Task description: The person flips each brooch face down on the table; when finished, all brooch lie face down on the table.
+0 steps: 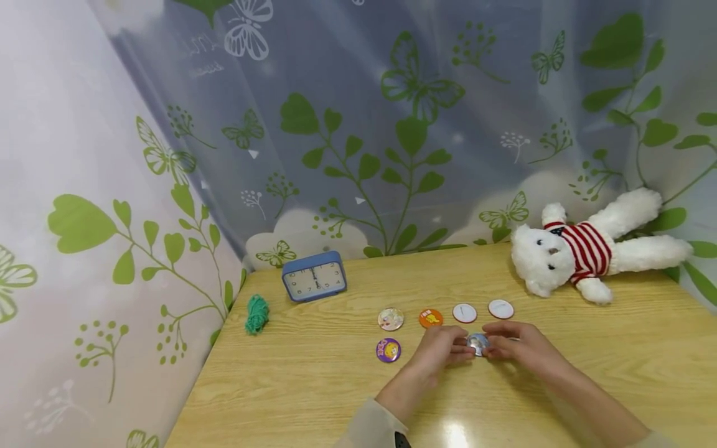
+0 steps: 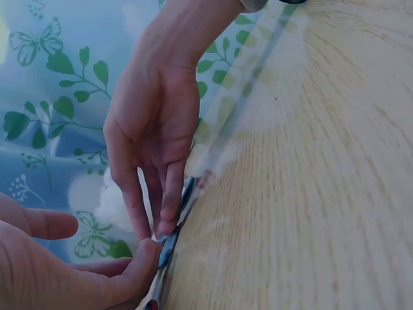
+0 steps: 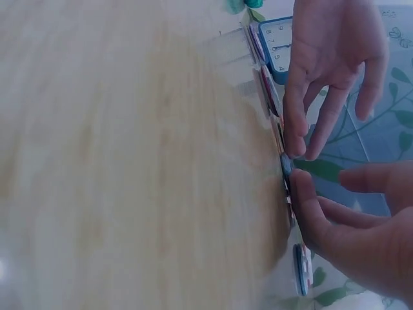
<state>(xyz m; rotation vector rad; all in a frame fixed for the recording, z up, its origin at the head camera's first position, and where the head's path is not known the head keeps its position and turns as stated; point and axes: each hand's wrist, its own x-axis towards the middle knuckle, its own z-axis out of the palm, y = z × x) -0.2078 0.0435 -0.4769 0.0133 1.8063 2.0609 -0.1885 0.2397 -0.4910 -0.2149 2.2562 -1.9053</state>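
Note:
A round badge with a bluish face (image 1: 478, 344) lies on the wooden table between both hands. From its left side, the fingertips of my left hand (image 1: 435, 353) touch its edge; my right hand (image 1: 525, 350) touches the opposite edge. In the left wrist view the right hand (image 2: 158, 123) reaches down with fairly straight fingers, and the left hand (image 2: 71, 274) keeps its thumb apart. The right wrist view shows the badge (image 3: 287, 165) edge-on between fingertips. An orange badge (image 1: 431, 318), a purple badge (image 1: 388, 350) and a pale picture badge (image 1: 391, 319) lie to the left.
Two white-backed badges (image 1: 464, 313) (image 1: 501, 309) lie just behind the hands. A blue clock (image 1: 315, 278) and a green yarn bundle (image 1: 257, 314) are at the back left. At the back right a white plush bear (image 1: 588, 249) lies against the patterned curtain.

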